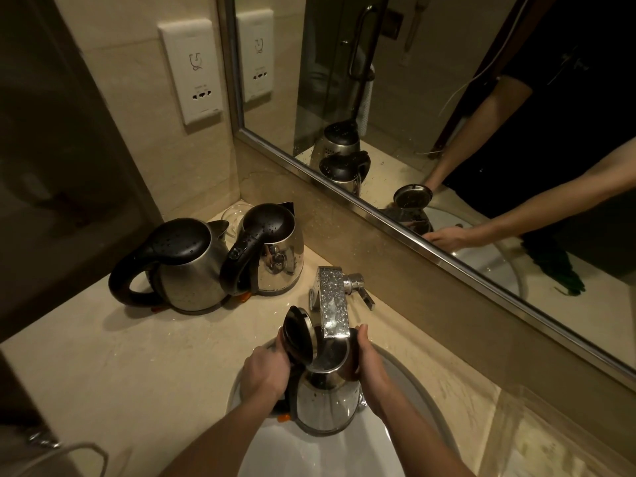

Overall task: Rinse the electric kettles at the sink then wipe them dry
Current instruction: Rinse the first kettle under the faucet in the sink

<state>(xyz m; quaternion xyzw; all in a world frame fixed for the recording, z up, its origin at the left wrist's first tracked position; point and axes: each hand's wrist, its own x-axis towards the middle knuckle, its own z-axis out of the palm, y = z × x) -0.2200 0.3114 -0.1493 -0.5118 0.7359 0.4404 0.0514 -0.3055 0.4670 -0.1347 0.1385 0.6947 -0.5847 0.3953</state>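
The left hand (266, 371) has its fingers curled tight round the black handle of the held kettle (327, 404); only the knuckles and the back of the hand show. The right hand (370, 366) clasps the steel body just under the rim on the other side, thumb lying up along the metal and fingers wrapped out of sight behind. The held kettle stands close to upright over the sink (327, 452), long axis vertical, base low in the basin and open mouth facing up directly under the outlet of the faucet (333, 304). Its handle is to the left (the spout itself is covered by the right hand). The lid (297, 333) is swung open and stands on edge on the handle side.

Both forearms come in from the bottom edge and converge on the kettle, wrists fairly straight.

On the counter (137, 356), back left of the faucet, stand a left kettle (192, 270) and a corner kettle (278, 256), touching or nearly so, lids closed and beaded with drops. The mirror (413, 98) runs along the back wall.
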